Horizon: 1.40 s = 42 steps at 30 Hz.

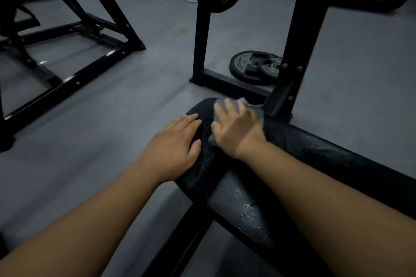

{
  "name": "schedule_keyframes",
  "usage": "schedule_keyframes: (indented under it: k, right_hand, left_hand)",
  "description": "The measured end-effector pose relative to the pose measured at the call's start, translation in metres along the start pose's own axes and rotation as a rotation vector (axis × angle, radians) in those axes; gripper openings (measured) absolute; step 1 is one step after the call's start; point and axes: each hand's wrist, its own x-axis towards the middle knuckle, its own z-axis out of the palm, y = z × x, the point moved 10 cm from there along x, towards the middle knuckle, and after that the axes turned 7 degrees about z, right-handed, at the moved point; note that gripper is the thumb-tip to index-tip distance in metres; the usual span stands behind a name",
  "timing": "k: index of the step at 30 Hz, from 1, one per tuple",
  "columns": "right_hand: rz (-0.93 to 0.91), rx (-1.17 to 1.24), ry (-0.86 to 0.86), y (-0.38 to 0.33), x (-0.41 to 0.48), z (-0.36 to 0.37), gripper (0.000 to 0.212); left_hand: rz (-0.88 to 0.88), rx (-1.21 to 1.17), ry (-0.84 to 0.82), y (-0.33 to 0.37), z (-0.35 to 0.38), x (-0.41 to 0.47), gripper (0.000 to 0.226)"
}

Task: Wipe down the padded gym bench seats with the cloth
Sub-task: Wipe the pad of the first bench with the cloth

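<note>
Two bare forearms and two bare hands are all that shows of the person. The left forearm (90, 220) comes in from 7 o'clock, broad at the frame edge and narrowing to the wrist. The right forearm (326, 198) comes in from 4 o'clock, likewise uncovered along its visible length. The left hand (173, 144) is sharp, with a short-trimmed thumbnail (199, 142). The right hand (234, 128) is blurred, its fingertips soft-edged.

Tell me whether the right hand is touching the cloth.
Touching. The head view shows the right hand lying flat on the grey cloth, its fingers spread across it, at the end of the bench pad.
</note>
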Motion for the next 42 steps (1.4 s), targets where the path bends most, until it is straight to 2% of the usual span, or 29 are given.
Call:
schedule_keyframes:
  k: [2,4,6,8,9,10,12,14,16,18,19,20,22,23,25,27,29,32,35,36,39,40,42]
  right_hand:
    - [-0.246,0.010,0.067,-0.024,-0.041,0.002,0.070]
    - [-0.299,0.060,0.070,-0.004,-0.053,0.001,0.070]
    - [-0.153,0.045,0.056,0.024,-0.018,0.000,0.061]
    - [0.017,0.015,0.056,0.024,0.019,-0.002,0.065]
    - [0.035,0.011,0.061,0.008,0.023,-0.003,0.069]
    - [-0.006,0.013,0.061,-0.011,0.017,-0.002,0.075]
    - [-0.236,0.015,0.094,-0.045,-0.023,0.003,0.082]
    - [-0.373,0.032,0.090,-0.038,-0.053,0.005,0.073]
    - [-0.279,0.007,0.076,-0.005,-0.029,0.000,0.068]
    - [-0.032,0.040,0.075,0.015,0.013,-0.006,0.073]
    - [0.031,0.038,0.076,0.003,0.017,-0.006,0.075]
    - [-0.003,0.040,0.110,-0.019,0.011,-0.002,0.074]
    - [-0.210,0.102,0.150,-0.066,-0.035,0.003,0.067]
    - [-0.326,0.111,0.103,-0.076,-0.062,0.009,0.064]
    - [-0.426,-0.002,0.040,-0.058,-0.075,0.017,0.067]
    - [-0.282,-0.024,0.061,-0.027,-0.040,0.004,0.082]
    - [-0.098,0.077,0.078,-0.032,-0.018,-0.003,0.089]
    - [-0.233,0.138,0.157,-0.092,-0.066,0.005,0.072]
    - [-0.426,0.053,0.062,-0.084,-0.102,0.015,0.064]
    - [-0.405,0.012,0.071,-0.068,-0.089,0.011,0.066]
    - [-0.131,0.067,0.094,-0.043,-0.041,-0.001,0.075]
    - [-0.106,0.090,0.114,-0.052,-0.042,0.002,0.076]
    - [-0.193,0.080,0.099,-0.072,-0.073,0.007,0.072]
  left_hand:
    - [-0.002,-0.021,0.000,-0.001,0.000,0.000,0.075]
    - [-0.003,-0.033,-0.006,-0.002,0.000,0.000,0.071]
    - [0.000,-0.045,-0.002,-0.003,-0.001,-0.002,0.067]
    - [0.008,-0.047,0.000,-0.004,-0.002,-0.002,0.066]
    - [0.009,-0.044,0.003,-0.004,-0.003,-0.002,0.065]
    - [0.003,-0.046,0.010,-0.006,-0.004,-0.003,0.065]
    - [-0.017,-0.070,0.032,-0.010,-0.006,-0.007,0.063]
    - [-0.033,-0.086,0.030,-0.017,-0.007,-0.012,0.057]
    - [-0.035,-0.093,0.019,-0.022,-0.005,-0.016,0.052]
    - [-0.044,-0.102,0.019,-0.027,-0.004,-0.018,0.052]
    - [-0.056,-0.108,0.020,-0.029,-0.004,-0.018,0.051]
    - [-0.071,-0.118,0.021,-0.032,-0.003,-0.019,0.051]
    - [-0.107,-0.146,0.023,-0.039,-0.003,-0.019,0.051]
    - [-0.112,-0.162,0.016,-0.042,-0.003,-0.019,0.053]
    - [-0.096,-0.186,-0.005,-0.042,-0.004,-0.020,0.059]
    - [-0.088,-0.203,-0.020,-0.041,-0.003,-0.021,0.055]
    - [-0.084,-0.216,-0.016,-0.040,-0.003,-0.021,0.057]
    - [-0.086,-0.244,-0.005,-0.044,-0.004,-0.022,0.060]
    - [-0.066,-0.241,-0.019,-0.053,-0.004,-0.029,0.061]
    - [-0.051,-0.228,-0.023,-0.053,-0.004,-0.031,0.060]
    - [-0.041,-0.180,-0.038,-0.050,-0.001,-0.036,0.061]
    - [-0.042,-0.150,-0.045,-0.046,0.000,-0.038,0.065]
    - [-0.016,-0.080,-0.033,-0.035,0.003,-0.044,0.074]
